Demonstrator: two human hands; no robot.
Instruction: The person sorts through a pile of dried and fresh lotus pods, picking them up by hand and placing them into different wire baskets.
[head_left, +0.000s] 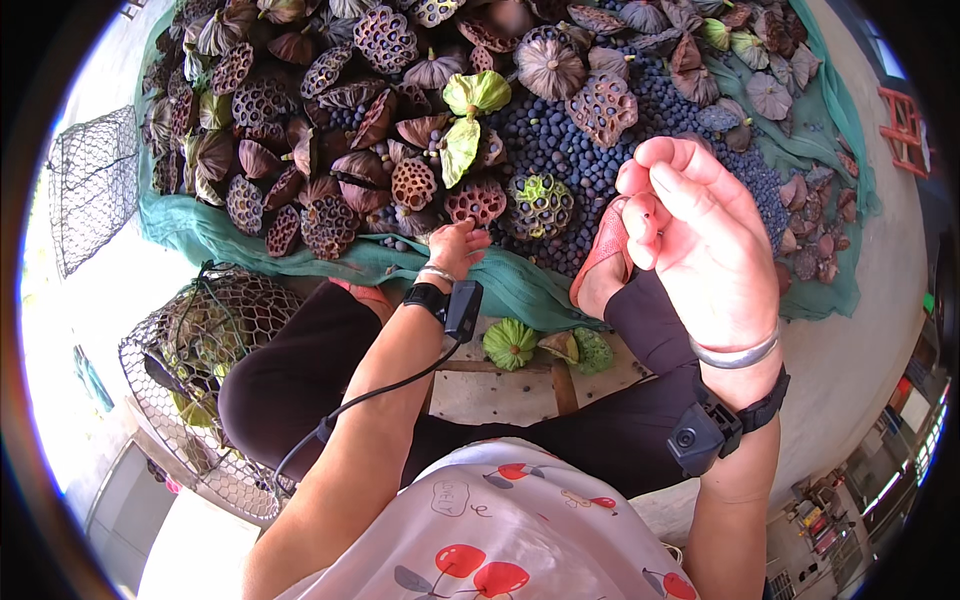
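Note:
My left hand (456, 247) is palm-up at the near edge of the pile, fingers slightly apart. Its fingertips lie at the lower rim of a reddish-brown dried lotus seed pod (475, 201); no grip on it shows. Raised at the right is my right hand (697, 225), palm turned up and fingers curled together; small dark specks show by the fingers, but whether it holds anything is unclear. Between the hands sit a green-and-brown lotus pod (540, 206) and many loose dark lotus seeds (551, 146). A larger brown pod (602, 109) rests on the seeds.
Green netting (525, 289) lies beneath the heap of dried pods (262, 105). A wire mesh basket (217, 337) holding pods stands by my left knee. Below the netting are a green pod (510, 343) and a wooden stool bar (564, 386). A cable hangs from my left wrist device.

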